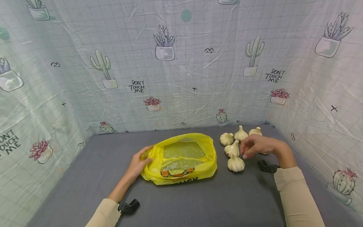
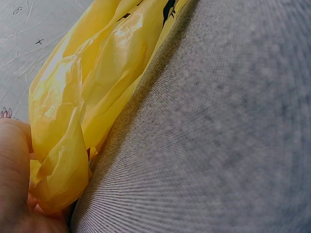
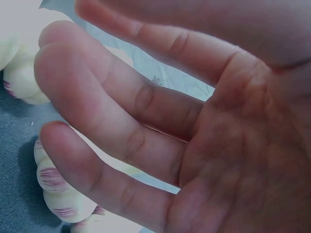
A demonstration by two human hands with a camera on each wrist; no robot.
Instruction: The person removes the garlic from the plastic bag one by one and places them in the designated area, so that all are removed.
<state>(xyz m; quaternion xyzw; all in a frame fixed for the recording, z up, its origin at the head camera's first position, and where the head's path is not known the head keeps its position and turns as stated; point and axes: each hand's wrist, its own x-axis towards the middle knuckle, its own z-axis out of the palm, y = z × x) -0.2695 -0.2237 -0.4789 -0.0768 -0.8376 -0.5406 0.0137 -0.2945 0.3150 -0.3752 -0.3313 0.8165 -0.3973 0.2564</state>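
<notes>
A yellow plastic bag (image 1: 154, 176) lies on the grey table with its mouth spread wide toward the head camera. My left hand (image 1: 140, 162) holds the bag's left edge, thumb on the near side. In the left wrist view the crumpled bag (image 2: 104, 73) bunches up against the fingers of that hand (image 2: 14, 179). Over on the right, my right hand (image 1: 258, 146) hovers by a group of several garlic bulbs (image 1: 236, 163). Its fingers are loosely bent, and the palm (image 3: 238, 141) shows nothing held. Purple-streaked garlic (image 3: 60, 184) appears beyond the fingers in the right wrist view.
The garlic group stands at the table's back right, just beyond the bag's right side. A white curtain (image 1: 181, 75) printed with cacti surrounds the table (image 1: 198, 205) at the back and both sides. Black wrist straps (image 1: 129, 206) sit on both forearms.
</notes>
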